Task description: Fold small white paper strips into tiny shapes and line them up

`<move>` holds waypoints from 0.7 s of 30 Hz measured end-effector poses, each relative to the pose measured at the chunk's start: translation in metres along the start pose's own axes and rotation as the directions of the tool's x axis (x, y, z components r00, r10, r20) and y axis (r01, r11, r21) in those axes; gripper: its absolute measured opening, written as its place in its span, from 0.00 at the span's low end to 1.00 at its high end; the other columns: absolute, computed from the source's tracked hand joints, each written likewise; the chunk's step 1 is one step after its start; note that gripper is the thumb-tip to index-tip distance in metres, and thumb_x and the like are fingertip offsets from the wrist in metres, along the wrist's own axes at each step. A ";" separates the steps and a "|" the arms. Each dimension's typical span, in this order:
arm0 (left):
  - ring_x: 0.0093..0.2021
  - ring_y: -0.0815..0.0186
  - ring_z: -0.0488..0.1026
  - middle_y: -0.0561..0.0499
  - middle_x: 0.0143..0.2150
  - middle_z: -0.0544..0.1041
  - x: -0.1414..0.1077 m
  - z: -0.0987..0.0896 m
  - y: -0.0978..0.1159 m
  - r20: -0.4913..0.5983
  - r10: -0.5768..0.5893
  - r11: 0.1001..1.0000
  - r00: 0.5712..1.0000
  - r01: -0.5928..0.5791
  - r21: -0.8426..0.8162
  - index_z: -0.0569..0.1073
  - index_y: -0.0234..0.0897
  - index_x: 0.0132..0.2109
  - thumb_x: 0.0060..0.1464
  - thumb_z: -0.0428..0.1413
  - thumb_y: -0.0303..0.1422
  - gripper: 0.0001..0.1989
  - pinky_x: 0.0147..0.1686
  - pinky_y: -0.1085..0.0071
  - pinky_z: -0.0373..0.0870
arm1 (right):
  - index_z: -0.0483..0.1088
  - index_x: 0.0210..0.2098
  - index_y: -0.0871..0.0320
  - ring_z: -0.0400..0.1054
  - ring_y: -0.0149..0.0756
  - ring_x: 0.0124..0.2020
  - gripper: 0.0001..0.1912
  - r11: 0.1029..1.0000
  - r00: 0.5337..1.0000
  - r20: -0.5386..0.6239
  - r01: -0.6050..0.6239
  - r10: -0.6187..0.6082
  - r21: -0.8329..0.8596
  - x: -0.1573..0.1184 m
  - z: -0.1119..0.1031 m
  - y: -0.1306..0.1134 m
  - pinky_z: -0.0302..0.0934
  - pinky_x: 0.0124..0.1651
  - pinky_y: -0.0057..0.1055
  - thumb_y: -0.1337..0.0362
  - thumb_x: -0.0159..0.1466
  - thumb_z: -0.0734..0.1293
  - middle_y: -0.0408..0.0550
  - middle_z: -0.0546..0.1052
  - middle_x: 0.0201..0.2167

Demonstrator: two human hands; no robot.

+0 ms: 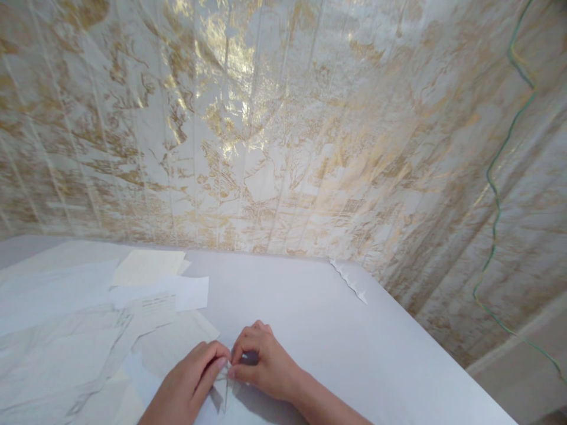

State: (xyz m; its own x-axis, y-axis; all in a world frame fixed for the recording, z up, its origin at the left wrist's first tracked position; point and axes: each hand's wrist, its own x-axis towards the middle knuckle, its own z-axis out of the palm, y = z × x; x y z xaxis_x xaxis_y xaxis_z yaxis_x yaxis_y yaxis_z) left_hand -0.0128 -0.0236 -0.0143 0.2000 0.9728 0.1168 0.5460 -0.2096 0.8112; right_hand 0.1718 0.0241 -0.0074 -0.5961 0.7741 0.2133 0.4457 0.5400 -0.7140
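Low in the head view, my left hand [195, 378] pinches a small piece of folded paper [225, 389] between thumb and fingers. From the other side, my right hand [266, 363] grips the same paper with thumb and forefinger, close to the left fingertips. Pointed flaps of the paper hang below the fingers, and its upper part is mostly hidden by them. Both hands are just above the white table [283, 295].
Loose sheets of paper [66, 342] overlap across the table's left side. A row of small folded white paper pieces [348, 280] lies near the back right edge. Behind stands a gold-patterned curtain [248, 130]; a green cord [496, 212] hangs at the right.
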 end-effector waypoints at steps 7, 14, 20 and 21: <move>0.33 0.61 0.72 0.55 0.32 0.73 -0.003 0.003 0.011 -0.070 0.021 1.000 0.997 -0.020 0.024 0.70 0.43 0.36 0.61 0.49 0.44 0.12 0.36 0.68 0.66 | 0.72 0.24 0.57 0.65 0.35 0.41 0.09 0.999 1.000 -0.019 -0.015 0.014 -0.038 0.000 0.002 -0.003 0.50 0.49 0.35 0.71 0.55 0.75 0.40 0.75 0.31; 0.30 0.64 0.71 0.56 0.29 0.72 -0.001 0.006 0.005 -0.085 0.054 0.998 0.995 -0.052 0.034 0.67 0.43 0.30 0.60 0.49 0.38 0.11 0.34 0.70 0.65 | 0.70 0.23 0.57 0.65 0.35 0.42 0.12 0.999 1.000 -0.016 -0.027 0.026 -0.035 -0.001 0.005 -0.006 0.50 0.52 0.37 0.71 0.54 0.76 0.39 0.74 0.31; 0.32 0.63 0.72 0.56 0.30 0.72 0.002 0.001 0.006 -0.098 0.081 0.997 0.992 -0.083 -0.012 0.69 0.44 0.29 0.60 0.51 0.39 0.11 0.35 0.69 0.68 | 0.69 0.26 0.57 0.64 0.36 0.41 0.12 0.998 1.000 -0.026 -0.006 0.005 -0.057 -0.001 0.002 -0.010 0.51 0.49 0.35 0.68 0.57 0.76 0.40 0.74 0.31; 0.33 0.63 0.72 0.55 0.31 0.73 0.002 0.001 0.007 -0.145 0.068 0.996 0.987 -0.075 -0.042 0.70 0.44 0.32 0.60 0.52 0.41 0.10 0.37 0.69 0.69 | 0.68 0.26 0.57 0.64 0.35 0.40 0.12 0.999 0.998 -0.056 -0.002 0.000 -0.049 -0.001 0.001 -0.011 0.51 0.49 0.35 0.69 0.57 0.76 0.40 0.74 0.31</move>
State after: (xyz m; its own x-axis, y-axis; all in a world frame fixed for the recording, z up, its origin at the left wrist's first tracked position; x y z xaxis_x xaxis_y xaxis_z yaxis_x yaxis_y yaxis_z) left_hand -0.0081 -0.0232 -0.0090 0.1167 0.9603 0.2533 0.4948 -0.2774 0.8235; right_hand 0.1664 0.0170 -0.0004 -0.5581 0.7911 0.2503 0.4794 0.5537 -0.6809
